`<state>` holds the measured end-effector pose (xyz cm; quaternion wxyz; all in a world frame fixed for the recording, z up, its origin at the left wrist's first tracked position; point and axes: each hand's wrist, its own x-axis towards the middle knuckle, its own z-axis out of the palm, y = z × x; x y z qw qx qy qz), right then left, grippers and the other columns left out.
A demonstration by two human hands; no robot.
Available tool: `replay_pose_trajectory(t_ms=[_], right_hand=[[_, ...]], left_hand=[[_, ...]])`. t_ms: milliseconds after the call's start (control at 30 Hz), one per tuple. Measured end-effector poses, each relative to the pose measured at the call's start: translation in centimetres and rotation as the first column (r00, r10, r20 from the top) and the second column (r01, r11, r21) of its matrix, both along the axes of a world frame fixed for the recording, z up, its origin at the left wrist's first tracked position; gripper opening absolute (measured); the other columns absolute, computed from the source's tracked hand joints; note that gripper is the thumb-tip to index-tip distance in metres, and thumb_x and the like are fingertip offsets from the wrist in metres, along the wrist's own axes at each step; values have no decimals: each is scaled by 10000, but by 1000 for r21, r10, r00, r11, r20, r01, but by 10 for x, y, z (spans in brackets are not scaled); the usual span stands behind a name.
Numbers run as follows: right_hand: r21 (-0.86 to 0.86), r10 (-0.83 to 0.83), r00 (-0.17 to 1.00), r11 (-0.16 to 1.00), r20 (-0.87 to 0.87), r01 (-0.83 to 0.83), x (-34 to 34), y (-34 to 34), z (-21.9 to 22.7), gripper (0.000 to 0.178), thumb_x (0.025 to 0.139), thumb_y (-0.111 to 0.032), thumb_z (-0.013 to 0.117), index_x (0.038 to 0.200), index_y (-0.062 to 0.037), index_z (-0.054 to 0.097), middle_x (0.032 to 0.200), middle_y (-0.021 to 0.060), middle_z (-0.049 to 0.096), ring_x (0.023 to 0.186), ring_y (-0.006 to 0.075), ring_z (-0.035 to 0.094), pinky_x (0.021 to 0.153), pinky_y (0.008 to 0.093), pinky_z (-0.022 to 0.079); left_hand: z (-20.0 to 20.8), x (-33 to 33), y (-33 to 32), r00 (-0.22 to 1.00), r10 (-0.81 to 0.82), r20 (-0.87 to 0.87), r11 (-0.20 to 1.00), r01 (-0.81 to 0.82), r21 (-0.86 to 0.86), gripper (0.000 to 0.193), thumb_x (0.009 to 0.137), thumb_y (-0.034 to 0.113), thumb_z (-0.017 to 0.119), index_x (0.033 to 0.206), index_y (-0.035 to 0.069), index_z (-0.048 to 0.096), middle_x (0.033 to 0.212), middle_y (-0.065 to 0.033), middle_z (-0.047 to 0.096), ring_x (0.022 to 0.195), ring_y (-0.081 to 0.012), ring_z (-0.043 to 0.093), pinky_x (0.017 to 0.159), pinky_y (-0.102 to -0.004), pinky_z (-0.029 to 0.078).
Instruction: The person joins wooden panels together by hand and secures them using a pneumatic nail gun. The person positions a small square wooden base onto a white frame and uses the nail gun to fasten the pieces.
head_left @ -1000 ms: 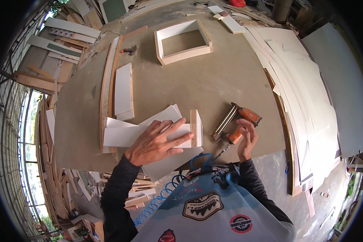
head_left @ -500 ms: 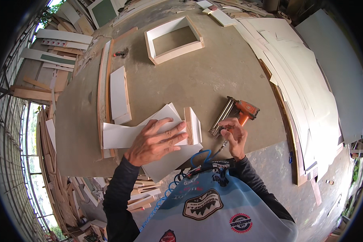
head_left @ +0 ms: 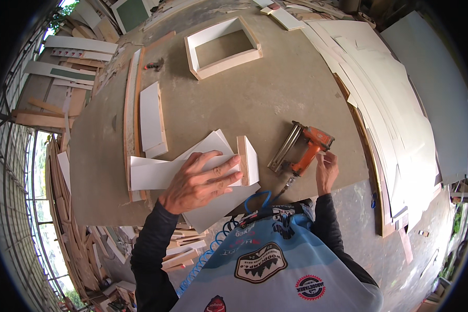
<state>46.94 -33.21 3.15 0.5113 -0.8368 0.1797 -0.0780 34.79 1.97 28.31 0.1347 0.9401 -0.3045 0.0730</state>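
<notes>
My left hand point(head_left: 200, 182) lies with spread fingers across a white board point(head_left: 151, 174), its fingertips near the board's right end. That end meets an upright white-faced wooden piece point(head_left: 243, 158) with a bare wood edge. More white panels point(head_left: 213, 208) lie beneath, at an angle. My right hand point(head_left: 326, 171) is just right of the handle of an orange nail gun point(head_left: 313, 148), its fingers drawn together; whether anything is in them is hidden. The nail gun rests on its side on the table, and a coiled blue air hose point(head_left: 208, 255) runs from it past my shirt.
A white-lined rectangular wooden frame point(head_left: 223, 49) sits farther back on the table point(head_left: 275, 83). Left of it are a small dark-and-orange tool point(head_left: 153, 66), a white wooden piece point(head_left: 152, 119) and a long strip point(head_left: 132, 104). White sheets point(head_left: 379, 104) are stacked at right; offcuts point(head_left: 62, 208) pile up at left.
My right hand has moved right, from over the nail gun's lower end to beside its handle. The left hand keeps its place on the white board.
</notes>
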Motion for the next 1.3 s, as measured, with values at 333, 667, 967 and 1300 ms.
replay_pose_trajectory(t_ms=[333,667,967,1300], right_hand=[[-278,133,966,941,-223,-194,12,31,-18,668,711,-461,840,1085,43,610,973,233,724,957,408,715,869,479,553],[750,174,977,628,122,-206,5,40,-20,280,870,50,599,1143,10,547,924,133,703,608,168,632,547,328,576],[785,446,849,401,283,-472,8,20,87,206,911,24,630,1116,31,608,810,113,686,548,141,607,507,314,536],[578,801,453,168,392,-798,-21,-42,107,363,976,-141,726,1269,20,584,982,124,728,738,162,665,669,353,571]], left_hand=[[-2,-2,0,1000,2,5,1000,-2,12,556,759,244,848,1300,186,729,1539,12,565,1224,-294,563,976,-444,492],[-1,0,-1,1000,-12,23,1000,12,14,648,696,211,895,1320,214,719,1521,-15,584,1229,-336,596,951,-450,516],[-3,-2,-1,999,2,48,1000,-3,20,514,784,243,830,1288,236,728,1526,19,575,1196,-294,573,969,-432,506],[2,-1,-5,998,19,59,1000,-21,24,479,785,239,830,1258,229,752,1511,36,587,1200,-287,574,1014,-439,504]])
